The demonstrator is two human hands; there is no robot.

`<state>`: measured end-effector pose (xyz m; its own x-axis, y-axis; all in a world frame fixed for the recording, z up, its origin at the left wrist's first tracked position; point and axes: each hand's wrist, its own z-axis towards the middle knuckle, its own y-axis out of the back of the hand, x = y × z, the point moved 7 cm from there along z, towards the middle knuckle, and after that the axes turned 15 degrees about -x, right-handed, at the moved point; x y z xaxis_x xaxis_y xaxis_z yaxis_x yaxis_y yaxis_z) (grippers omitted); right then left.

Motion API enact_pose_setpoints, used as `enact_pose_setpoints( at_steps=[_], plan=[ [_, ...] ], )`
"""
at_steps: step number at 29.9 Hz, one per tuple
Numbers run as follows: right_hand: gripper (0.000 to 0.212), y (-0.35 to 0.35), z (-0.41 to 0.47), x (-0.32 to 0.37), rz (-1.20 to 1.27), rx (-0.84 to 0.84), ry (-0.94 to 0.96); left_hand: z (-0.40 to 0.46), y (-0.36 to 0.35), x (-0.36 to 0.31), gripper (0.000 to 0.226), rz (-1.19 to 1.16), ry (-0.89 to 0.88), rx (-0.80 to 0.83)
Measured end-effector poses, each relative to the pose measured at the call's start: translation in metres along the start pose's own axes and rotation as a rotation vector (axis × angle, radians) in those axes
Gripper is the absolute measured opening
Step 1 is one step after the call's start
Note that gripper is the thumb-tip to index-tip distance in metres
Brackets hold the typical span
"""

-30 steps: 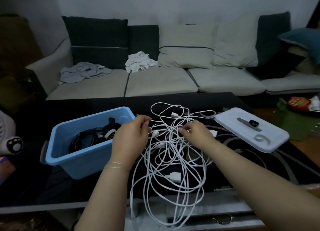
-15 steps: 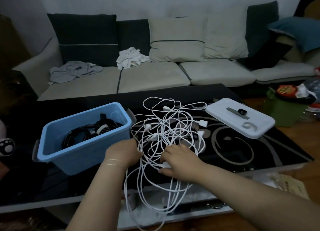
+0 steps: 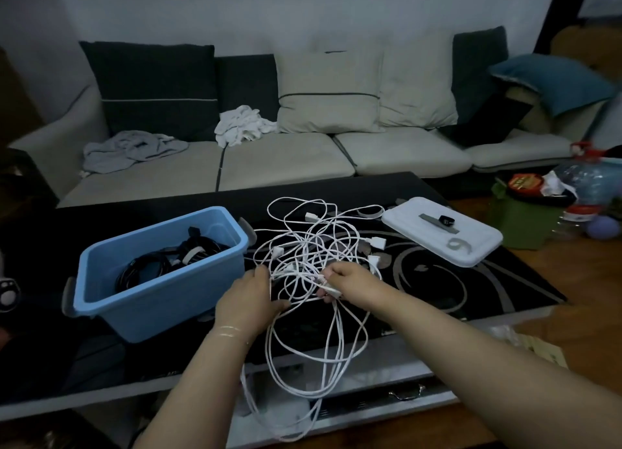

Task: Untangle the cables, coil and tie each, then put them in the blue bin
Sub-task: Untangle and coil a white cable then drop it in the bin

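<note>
Item one: blue bin [image 3: 158, 290], one only, on the black table [image 3: 505, 290]; I see black cables [image 3: 168, 262] coiled inside it (count unclear in the dim light). Item two: white cables [image 3: 313, 246], a single tangle just right of the bin, loops hanging over the table's near edge. My left hand [image 3: 250, 297] grips several strands; my right hand [image 3: 350, 282] pinches a white plug end. Item three: white lid [image 3: 471, 246], one, carrying two small straps.

Worktop [image 3: 488, 290]: black glossy top, grey swirl pattern. On it: blue bin [image 3: 158, 280] at left; tangled white cables [image 3: 313, 246] at centre, loops hanging over the near edge; white lid [image 3: 471, 243] at right.
</note>
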<state>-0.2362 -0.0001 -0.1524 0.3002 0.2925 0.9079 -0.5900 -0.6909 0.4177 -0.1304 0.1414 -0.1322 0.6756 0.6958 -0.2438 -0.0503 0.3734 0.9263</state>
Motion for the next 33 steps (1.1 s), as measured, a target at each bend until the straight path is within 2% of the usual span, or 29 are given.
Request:
enact_pose_setpoints(
  at_steps=[2, 4, 8, 11, 13, 15, 19, 21, 23, 25, 27, 30, 33],
  plan=[
    [0.026, 0.006, -0.008, 0.004, 0.042, 0.036, -0.017, 0.001, 0.005, 0.001, 0.041, 0.009, 0.050, -0.089],
    [0.023, 0.011, -0.014, 0.005, -0.003, 0.055, 0.003, 0.004, 0.002, 0.005, 0.039, -0.087, 0.131, -0.078],
    [0.022, 0.022, -0.028, 0.007, -0.056, 0.047, 0.038, 0.004, -0.018, -0.007, 0.048, -0.794, 0.431, 0.167],
    [0.020, 0.024, -0.037, 0.007, -0.069, 0.003, 0.061, -0.003, -0.026, -0.020, 0.037, -1.034, 0.569, 0.287],
    [0.025, 0.022, -0.042, 0.008, -0.050, -0.034, 0.071, -0.008, -0.028, -0.029, 0.026, -1.175, 0.652, 0.301],
    [0.031, 0.019, -0.048, 0.010, -0.111, -0.054, 0.109, -0.011, -0.029, -0.034, 0.027, -1.265, 0.716, 0.284],
    [0.034, 0.021, -0.057, 0.019, -0.537, -0.139, 0.283, -0.012, -0.025, -0.048, 0.015, -1.347, 0.698, 0.299],
    [0.031, 0.020, -0.054, 0.018, -0.561, -0.150, 0.303, -0.011, -0.024, -0.054, 0.016, -1.368, 0.679, 0.308],
    [0.028, 0.018, -0.049, 0.016, -0.305, -0.101, 0.224, -0.007, -0.022, -0.056, 0.013, -1.370, 0.649, 0.266],
    [0.024, 0.021, -0.041, 0.010, 0.110, -0.073, 0.063, 0.000, -0.020, -0.058, 0.013, -1.376, 0.617, 0.222],
    [0.021, 0.024, -0.036, 0.006, 0.386, -0.074, -0.108, 0.004, -0.015, -0.052, 0.015, -1.397, 0.605, 0.203],
    [0.023, 0.044, -0.030, -0.005, 0.570, -0.222, -0.265, 0.011, -0.004, -0.042, 0.016, -1.194, 0.505, 0.113],
    [0.030, 0.085, -0.016, -0.023, 0.481, -0.511, -0.289, 0.015, 0.006, -0.038, 0.019, -1.041, 0.456, -0.028]
  ],
)
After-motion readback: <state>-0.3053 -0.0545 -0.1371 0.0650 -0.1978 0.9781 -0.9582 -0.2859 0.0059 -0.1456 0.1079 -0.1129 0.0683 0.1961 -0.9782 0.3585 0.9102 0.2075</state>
